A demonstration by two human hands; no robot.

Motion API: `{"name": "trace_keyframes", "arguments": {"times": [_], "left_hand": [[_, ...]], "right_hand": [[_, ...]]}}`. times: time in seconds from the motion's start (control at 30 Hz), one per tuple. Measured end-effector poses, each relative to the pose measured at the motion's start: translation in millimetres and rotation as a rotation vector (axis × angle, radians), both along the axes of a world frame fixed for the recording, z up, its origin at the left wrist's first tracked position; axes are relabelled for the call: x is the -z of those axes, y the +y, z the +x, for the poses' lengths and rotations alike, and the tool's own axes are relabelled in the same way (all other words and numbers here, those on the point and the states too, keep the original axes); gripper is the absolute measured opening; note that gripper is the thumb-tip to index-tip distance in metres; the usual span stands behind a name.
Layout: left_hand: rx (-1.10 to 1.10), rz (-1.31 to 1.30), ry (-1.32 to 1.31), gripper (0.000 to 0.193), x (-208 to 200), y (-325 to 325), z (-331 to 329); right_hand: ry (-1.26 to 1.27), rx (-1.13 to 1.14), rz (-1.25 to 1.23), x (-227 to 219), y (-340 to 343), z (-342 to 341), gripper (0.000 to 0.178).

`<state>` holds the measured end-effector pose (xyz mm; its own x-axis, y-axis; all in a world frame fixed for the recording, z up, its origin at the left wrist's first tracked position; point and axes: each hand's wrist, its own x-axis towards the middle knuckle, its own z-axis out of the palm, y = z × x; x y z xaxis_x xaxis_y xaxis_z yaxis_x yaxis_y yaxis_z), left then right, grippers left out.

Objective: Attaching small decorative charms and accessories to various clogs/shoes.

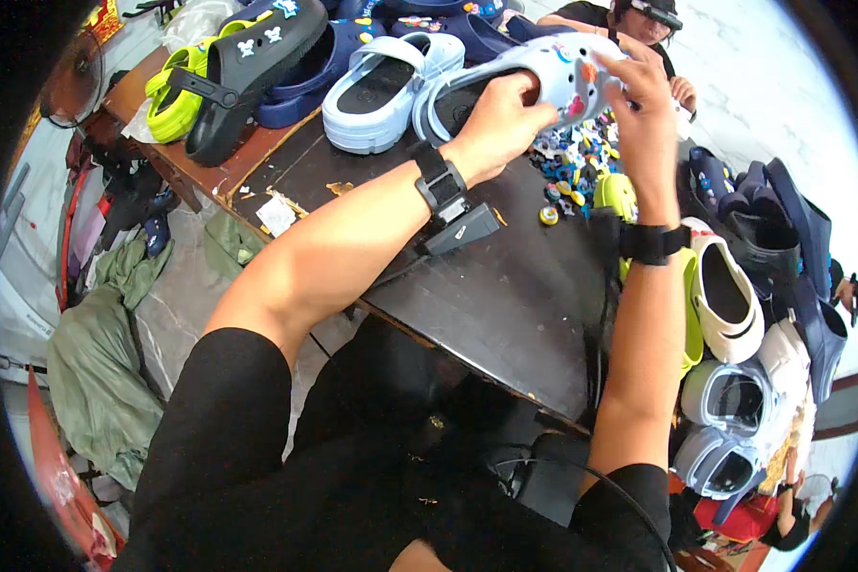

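A light blue clog (558, 71) with colourful charms on its upper is raised above the far side of the dark table (505, 286). My left hand (500, 124) grips it by the foot opening, thumb inside. At the toe, my right hand (643, 95) has its fingers bent against the upper, next to an orange charm. Whether a loose charm is between those fingers is hidden. Below the clog lies a heap of small coloured charms (577, 167). Another light blue clog (372, 95) stands left of my left hand.
Black (257, 76), navy and lime green clogs line the far left. More clogs, including a cream one (726, 286), crowd the right edge. A dark grey device (462, 229) lies under my left wrist. Another person (643, 24) sits across the table, one hand near the clog's toe.
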<state>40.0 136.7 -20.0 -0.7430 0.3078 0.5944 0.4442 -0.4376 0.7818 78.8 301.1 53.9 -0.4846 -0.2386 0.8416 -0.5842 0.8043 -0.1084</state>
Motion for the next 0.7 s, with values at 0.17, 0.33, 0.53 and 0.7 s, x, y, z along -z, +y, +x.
{"name": "trace_keyframes", "arguments": {"times": [0.17, 0.33, 0.53, 0.7], "left_hand": [[-0.01, 0.075, -0.049, 0.036, 0.5, 0.3, -4.2], [-0.012, 0.051, -0.028, 0.038, 1.8, -0.3, -6.4], [0.029, 0.106, -0.047, 0.037, 2.0, -1.3, -8.3], [0.033, 0.096, -0.092, 0.035, 0.3, -1.0, -3.7]], "right_hand": [[-0.215, 0.011, -0.143, -26.3, 32.7, 21.9, 0.013], [-0.622, 0.14, 0.209, -16.8, 37.0, 25.8, 0.013], [-0.918, 0.112, 0.438, 28.4, 12.4, 4.1, 0.022], [-0.989, 0.128, 0.545, 61.1, 18.8, -13.2, 0.023]]}}
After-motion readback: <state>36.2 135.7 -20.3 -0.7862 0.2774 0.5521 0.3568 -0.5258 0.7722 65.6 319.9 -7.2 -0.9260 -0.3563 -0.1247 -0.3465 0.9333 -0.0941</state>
